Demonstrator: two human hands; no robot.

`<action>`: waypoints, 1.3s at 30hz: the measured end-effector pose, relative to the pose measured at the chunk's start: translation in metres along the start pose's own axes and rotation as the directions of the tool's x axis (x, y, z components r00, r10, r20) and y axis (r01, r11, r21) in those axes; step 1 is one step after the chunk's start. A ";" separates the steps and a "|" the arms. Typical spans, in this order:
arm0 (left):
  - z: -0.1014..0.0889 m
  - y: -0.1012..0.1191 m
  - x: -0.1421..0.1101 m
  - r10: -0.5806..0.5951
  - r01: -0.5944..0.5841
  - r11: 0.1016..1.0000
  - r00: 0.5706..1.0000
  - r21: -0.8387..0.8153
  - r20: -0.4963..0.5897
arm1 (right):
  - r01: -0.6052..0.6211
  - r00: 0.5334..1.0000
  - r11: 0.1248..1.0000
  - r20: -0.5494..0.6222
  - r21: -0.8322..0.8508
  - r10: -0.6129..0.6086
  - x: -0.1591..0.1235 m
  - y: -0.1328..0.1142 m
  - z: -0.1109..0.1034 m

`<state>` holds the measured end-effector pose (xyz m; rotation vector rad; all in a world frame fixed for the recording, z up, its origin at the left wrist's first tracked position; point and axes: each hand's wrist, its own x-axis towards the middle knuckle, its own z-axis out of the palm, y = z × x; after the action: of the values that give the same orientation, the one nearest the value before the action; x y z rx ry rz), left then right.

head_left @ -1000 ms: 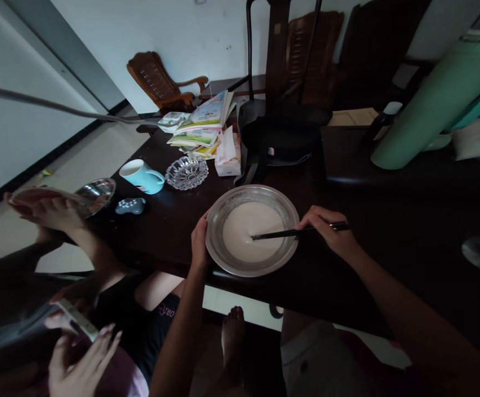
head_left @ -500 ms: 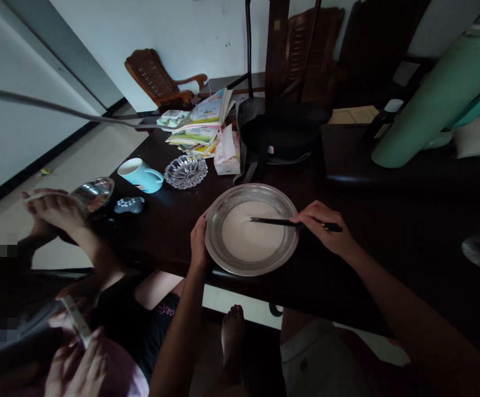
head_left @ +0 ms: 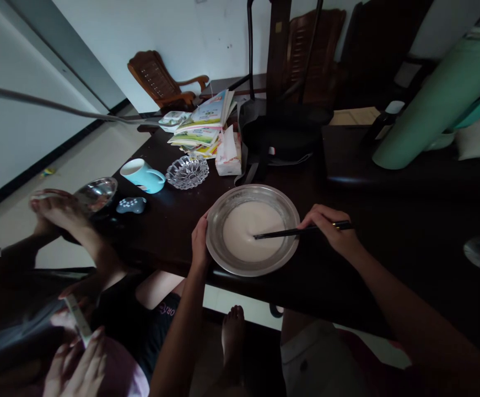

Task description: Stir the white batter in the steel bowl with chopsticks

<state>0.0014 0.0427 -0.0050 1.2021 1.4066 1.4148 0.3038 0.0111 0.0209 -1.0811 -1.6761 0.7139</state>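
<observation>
The left hand [head_left: 199, 242] steadies a round silver-coloured metal bowl [head_left: 215, 242], its fingers curled against the left side, though their underside is hidden. The bowl stands near the front edge of a dark wooden bench [head_left: 169, 237] and contains a smooth off-white liquid [head_left: 243, 242]. The fingers of the right hand [head_left: 329, 225] grip slim black chopsticks [head_left: 279, 234], slanted across the bowl's right rim, tips in the liquid near its middle. Beyond, a clear ridged glass dish [head_left: 187, 172] sits beside a light-blue mug [head_left: 141, 176].

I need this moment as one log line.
left hand: against metal bowl | right hand: holds black chopsticks | tips: in whitish liquid
</observation>
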 end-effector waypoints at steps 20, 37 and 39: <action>-0.002 -0.007 0.003 0.016 -0.016 0.999 1.000 0.032 0.018 | -0.066 0.996 0.996 -0.052 0.063 0.069 0.000 0.001 -0.001; 0.000 -0.001 0.000 0.015 -0.015 1.000 1.000 0.025 -0.006 | -0.015 0.999 1.000 -0.034 -0.009 0.014 0.000 0.001 -0.002; 0.000 -0.002 0.001 0.028 -0.029 0.999 1.000 0.032 0.012 | -0.041 0.994 0.998 -0.095 0.056 0.046 0.000 0.002 -0.002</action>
<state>0.0005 0.0438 -0.0072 1.2531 1.4140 1.4077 0.3063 0.0117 0.0202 -1.1001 -1.5479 0.7199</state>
